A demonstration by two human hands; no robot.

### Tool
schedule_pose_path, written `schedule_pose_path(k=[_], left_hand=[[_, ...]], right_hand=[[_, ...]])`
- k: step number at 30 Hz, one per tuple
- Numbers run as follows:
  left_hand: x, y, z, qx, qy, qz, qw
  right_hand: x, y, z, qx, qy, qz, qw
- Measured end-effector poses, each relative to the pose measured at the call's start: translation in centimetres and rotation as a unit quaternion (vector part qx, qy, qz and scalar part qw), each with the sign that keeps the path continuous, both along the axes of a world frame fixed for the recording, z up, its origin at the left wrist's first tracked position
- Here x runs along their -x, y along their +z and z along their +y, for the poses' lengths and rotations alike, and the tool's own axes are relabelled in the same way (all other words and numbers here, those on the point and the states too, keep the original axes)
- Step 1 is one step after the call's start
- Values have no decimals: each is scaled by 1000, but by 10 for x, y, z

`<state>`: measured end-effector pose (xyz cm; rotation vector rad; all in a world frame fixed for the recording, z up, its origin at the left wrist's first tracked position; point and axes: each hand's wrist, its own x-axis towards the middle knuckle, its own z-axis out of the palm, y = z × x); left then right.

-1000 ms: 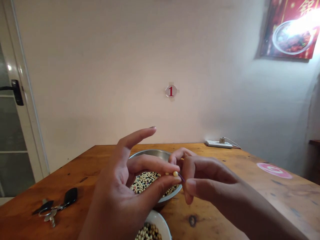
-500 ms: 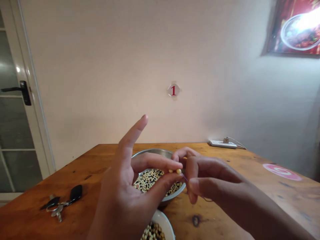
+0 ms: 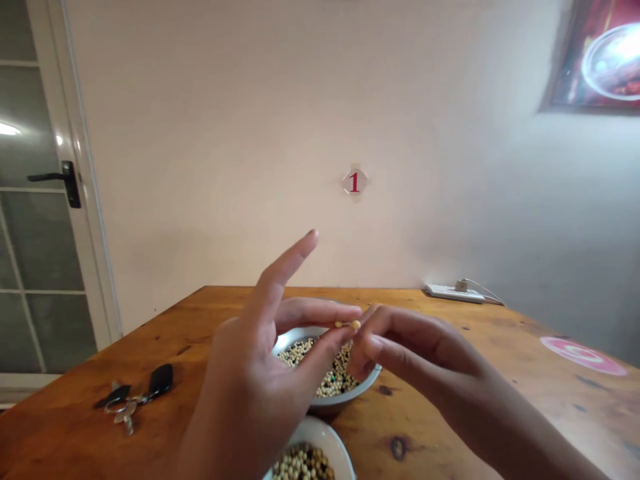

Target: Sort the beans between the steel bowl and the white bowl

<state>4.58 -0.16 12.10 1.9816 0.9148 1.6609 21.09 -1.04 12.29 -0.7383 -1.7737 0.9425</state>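
Observation:
My left hand (image 3: 270, 360) pinches small cream beads (image 3: 355, 325) between its thumb and a finger, while the index finger points up. Fingertips of my right hand (image 3: 400, 347) are closed right beside the beads, at their right side. A thin purple thread ran from the beads to these fingers a moment ago; now the fingers hide it. Below both hands is a metal bowl (image 3: 370, 383) full of small cream and dark beads. Nearer to me stands a white bowl (image 3: 343, 443) with larger cream and dark beads, partly covered by my left hand.
A bunch of keys (image 3: 129, 403) lies on the wooden table (image 3: 450, 427) at the left. At the back right sits a white power strip (image 3: 454, 293) with a plug and cable. A round pink sticker (image 3: 583, 355) is on the table's right side.
My right hand has moved in against the beads, closing the gap where the thread showed. Both hands have risen slightly, and the whole view has shifted a little.

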Motion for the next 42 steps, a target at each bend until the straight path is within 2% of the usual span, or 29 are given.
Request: schedule_pose_path(k=[4,10,16,23,26,29,31,34,36,38,42], left_hand=[[0,1,3,11,-12,2,1000],[0,8,10,81,-89,-12,993],[-1,14,6,103,-106,-8,989],[3,8,15,115,-140,17,983],[4,6,22,118,-166,-11,979],[8,7,31,105,-194,-87,971],[15,9,39,88,-198,-152,964],[30,13,53,74,-187,-231,952],[39,14,60,73,-179,-265,945],[44,15,64,77,-171,-285,940],[47,14,66,83,-158,-290,940]], right_hand=[[4,-3,4,-15,-10,16,1000],[5,-8,9,-10,-18,25,999],[3,-11,15,17,-9,20,1000],[10,-22,25,94,29,63,993],[14,-29,28,116,61,99,986],[16,-32,29,142,84,100,981],[17,-32,28,172,94,43,980],[18,-34,24,184,112,-134,967],[19,-40,21,136,110,-251,952],[20,-48,21,70,94,-323,939],[21,-62,25,26,98,-372,923]])
